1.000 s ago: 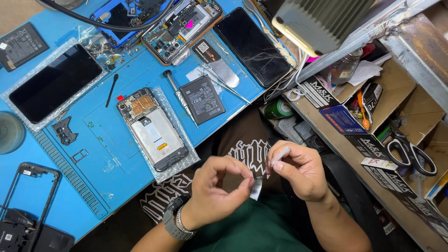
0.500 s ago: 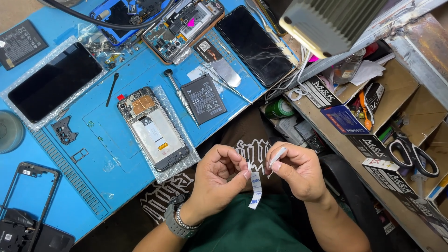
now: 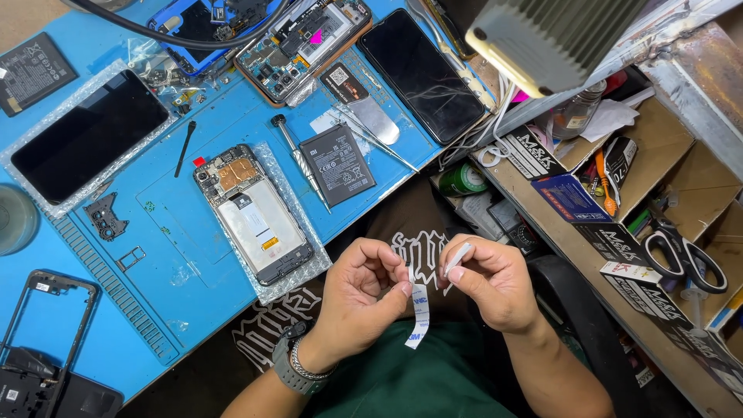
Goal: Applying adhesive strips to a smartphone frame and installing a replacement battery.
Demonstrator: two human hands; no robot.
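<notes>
Two bare hands meet low in the middle of the view, near the person's lap, off the near edge of the blue worktop (image 3: 155,310). The left hand (image 3: 360,298), with a watch and a bead bracelet at the wrist, has its grip closed: thumb and fingertips pinch the top of a white strip of tape backing (image 3: 419,313), which hangs down from the pinch with blue marks on it. The right hand (image 3: 491,282) is just beside it, its grip also closed, thumb and forefinger nipping a thin pale strip (image 3: 457,258) that slants up and away from the fingertips. Whether the two strips are joined I cannot tell; the hands are close but not touching.

Farther off on the worktop, left of the hands, an opened phone (image 3: 255,213) lies on a sheet of bubble wrap with its circuit board and inner frame showing. Just right of it lie a screwdriver (image 3: 298,159) and a flat black battery (image 3: 337,164), with tweezers (image 3: 371,138) beyond. A dark phone screen (image 3: 87,135) rests on wrap at the far left, and another dark screen (image 3: 422,73) lies at the far middle. A bare black phone frame (image 3: 46,317) sits at the near left. On the shelf to the right, scissors (image 3: 685,255) lie among small boxes.
</notes>
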